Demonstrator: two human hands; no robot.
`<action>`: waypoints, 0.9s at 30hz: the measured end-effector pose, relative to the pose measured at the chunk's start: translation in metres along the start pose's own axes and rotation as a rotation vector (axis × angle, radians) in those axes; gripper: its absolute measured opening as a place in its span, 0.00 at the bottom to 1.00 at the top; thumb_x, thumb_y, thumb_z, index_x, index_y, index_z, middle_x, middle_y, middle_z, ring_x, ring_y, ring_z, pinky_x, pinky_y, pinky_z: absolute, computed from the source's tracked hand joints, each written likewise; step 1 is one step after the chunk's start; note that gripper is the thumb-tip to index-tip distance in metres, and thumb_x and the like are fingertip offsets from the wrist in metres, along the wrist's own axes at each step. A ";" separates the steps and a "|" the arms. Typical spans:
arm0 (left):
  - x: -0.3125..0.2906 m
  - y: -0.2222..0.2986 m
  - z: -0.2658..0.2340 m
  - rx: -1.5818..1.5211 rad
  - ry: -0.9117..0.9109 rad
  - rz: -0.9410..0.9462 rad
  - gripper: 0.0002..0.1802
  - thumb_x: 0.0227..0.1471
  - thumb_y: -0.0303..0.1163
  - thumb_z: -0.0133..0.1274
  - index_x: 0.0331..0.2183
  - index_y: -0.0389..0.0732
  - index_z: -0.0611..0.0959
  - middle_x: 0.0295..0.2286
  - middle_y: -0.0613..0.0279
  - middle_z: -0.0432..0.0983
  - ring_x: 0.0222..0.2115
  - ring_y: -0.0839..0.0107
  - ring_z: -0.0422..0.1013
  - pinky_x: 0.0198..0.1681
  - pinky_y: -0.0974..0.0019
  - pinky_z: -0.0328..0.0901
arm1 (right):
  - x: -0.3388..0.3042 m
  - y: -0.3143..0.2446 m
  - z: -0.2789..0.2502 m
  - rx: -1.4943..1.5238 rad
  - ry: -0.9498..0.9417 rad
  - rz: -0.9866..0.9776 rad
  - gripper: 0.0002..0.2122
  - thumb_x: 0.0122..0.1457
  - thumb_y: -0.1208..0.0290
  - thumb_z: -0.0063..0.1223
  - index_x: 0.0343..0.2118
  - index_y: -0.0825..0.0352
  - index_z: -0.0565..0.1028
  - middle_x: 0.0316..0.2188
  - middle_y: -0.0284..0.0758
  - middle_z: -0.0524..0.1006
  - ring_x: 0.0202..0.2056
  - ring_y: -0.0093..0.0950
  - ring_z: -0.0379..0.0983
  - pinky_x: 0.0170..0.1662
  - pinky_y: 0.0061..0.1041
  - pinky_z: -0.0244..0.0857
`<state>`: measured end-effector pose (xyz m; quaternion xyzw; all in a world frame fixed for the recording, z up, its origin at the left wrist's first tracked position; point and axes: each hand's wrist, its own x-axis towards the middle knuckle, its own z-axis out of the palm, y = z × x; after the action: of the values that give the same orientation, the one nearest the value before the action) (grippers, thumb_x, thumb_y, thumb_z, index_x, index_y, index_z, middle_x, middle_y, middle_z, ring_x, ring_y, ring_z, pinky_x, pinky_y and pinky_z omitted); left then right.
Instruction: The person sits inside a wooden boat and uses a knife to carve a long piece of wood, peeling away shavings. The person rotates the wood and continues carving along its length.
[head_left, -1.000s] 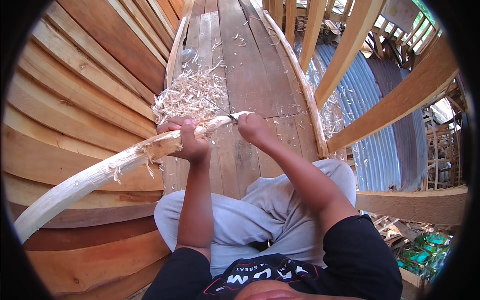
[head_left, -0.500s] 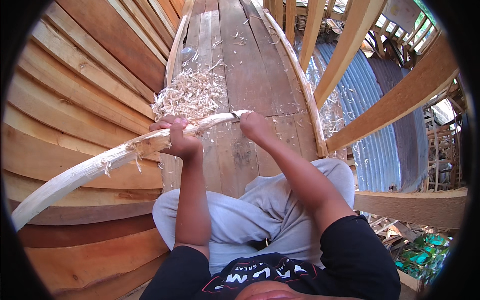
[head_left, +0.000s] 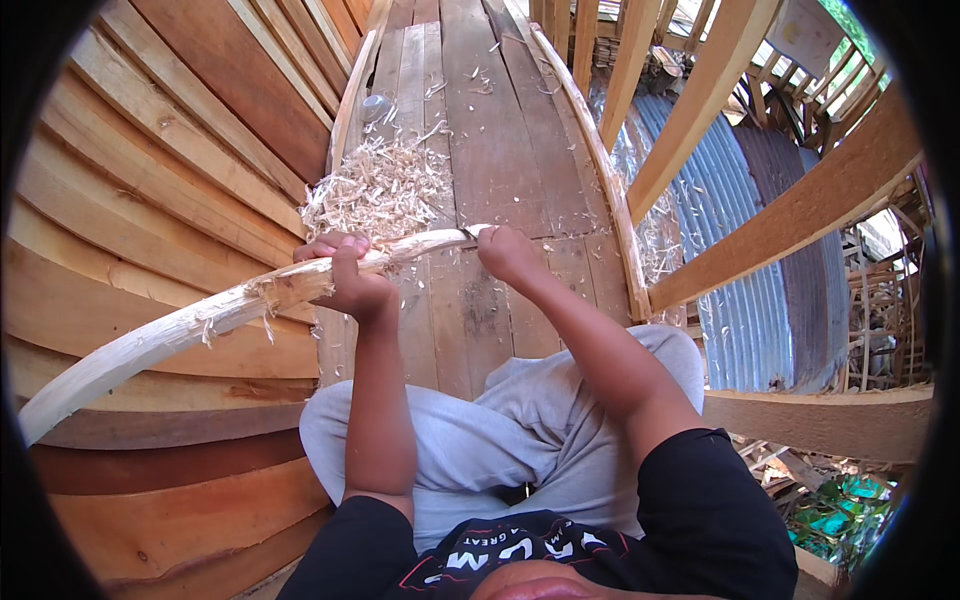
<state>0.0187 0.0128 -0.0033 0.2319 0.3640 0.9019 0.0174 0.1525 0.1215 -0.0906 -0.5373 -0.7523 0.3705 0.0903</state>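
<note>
A long, pale, peeled wooden pole (head_left: 200, 322) runs from the lower left up to the middle, curving, with frayed fibres hanging from a rough knot. My left hand (head_left: 352, 276) is wrapped round it just past that knot. At the pole's thin far end my right hand (head_left: 506, 252) is a closed fist. Beside this fist a short dark knife blade (head_left: 467, 233) lies across the wood; the handle is hidden inside my fingers. A heap of curled wood shavings (head_left: 375, 190) rests on the floor just beyond my left hand.
Stacked boards (head_left: 150, 240) rise close on my left. A rail (head_left: 610, 180) and slanted timber posts (head_left: 690, 120) line the right, with corrugated metal sheets (head_left: 745, 300) beyond. On the plank floor (head_left: 500, 130) lie scattered chips and a small clear cup (head_left: 376, 106).
Both hands and the pole sit slightly further left in the picture, as does much of the scene. The grips look the same, with the blade still near the pole's thin end.
</note>
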 end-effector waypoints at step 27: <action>-0.003 0.003 0.000 0.063 -0.151 0.046 0.12 0.38 0.17 0.44 0.27 0.41 0.61 0.18 0.62 0.62 0.19 0.74 0.62 0.27 0.71 0.63 | -0.018 -0.015 -0.004 0.044 0.000 -0.054 0.24 0.62 0.60 0.28 0.32 0.76 0.76 0.34 0.54 0.77 0.40 0.52 0.73 0.47 0.46 0.64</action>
<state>0.0217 0.0101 -0.0029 0.3079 0.3843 0.8702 0.0167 0.1507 0.1050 -0.0732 -0.5149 -0.7581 0.3843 0.1121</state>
